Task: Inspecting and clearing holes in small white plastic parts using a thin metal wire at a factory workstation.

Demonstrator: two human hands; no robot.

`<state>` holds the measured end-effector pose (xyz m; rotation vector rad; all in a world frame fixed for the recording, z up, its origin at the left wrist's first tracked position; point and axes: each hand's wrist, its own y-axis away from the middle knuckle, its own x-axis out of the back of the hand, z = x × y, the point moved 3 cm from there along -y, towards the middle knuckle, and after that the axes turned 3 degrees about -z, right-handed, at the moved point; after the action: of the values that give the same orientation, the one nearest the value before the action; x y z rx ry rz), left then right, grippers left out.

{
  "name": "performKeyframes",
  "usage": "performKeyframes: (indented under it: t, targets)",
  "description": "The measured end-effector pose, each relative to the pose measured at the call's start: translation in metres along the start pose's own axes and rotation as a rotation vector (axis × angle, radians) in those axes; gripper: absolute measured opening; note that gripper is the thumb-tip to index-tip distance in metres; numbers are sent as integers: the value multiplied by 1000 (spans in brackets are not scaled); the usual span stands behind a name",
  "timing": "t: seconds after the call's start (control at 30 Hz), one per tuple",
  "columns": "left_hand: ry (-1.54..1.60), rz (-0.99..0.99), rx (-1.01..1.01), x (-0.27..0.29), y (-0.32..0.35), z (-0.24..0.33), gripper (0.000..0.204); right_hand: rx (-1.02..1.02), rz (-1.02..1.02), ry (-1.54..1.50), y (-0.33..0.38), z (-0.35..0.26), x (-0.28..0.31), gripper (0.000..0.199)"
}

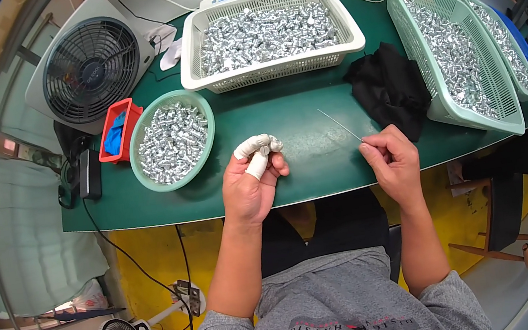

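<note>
My left hand (253,176) is raised over the near edge of the green table, with white finger covers on its thumb and forefinger. Those two fingers pinch a small silver metal part (265,150). Between the thumb and fingers of my right hand (395,160) is a thin metal rod (341,125), pointing up and to the left, its tip apart from the part. Left of my left hand stands a round pale green basket (209,135) full of similar silver parts. A black cloth (390,90) lies beyond my right hand.
A white basket (274,71) of silver parts stands at the back. Two pale green baskets (474,125) of them line the right side. A red bin (129,126) with blue cloth, a box fan (92,67) and a black adapter (89,174) are at left. Cables hang off the front edge.
</note>
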<state>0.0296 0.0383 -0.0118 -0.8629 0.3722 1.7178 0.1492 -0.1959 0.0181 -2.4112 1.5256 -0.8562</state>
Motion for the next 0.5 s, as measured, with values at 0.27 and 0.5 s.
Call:
performKeyframes:
  t: [0.27,0.5]
  targets:
    - [-55,30,36,-7,-3,-1,29,6,19,-4,1,-3,3,5]
    - [-680,152,-298,-72,-89,61,35,19,-33,5,3,-3,-4,7]
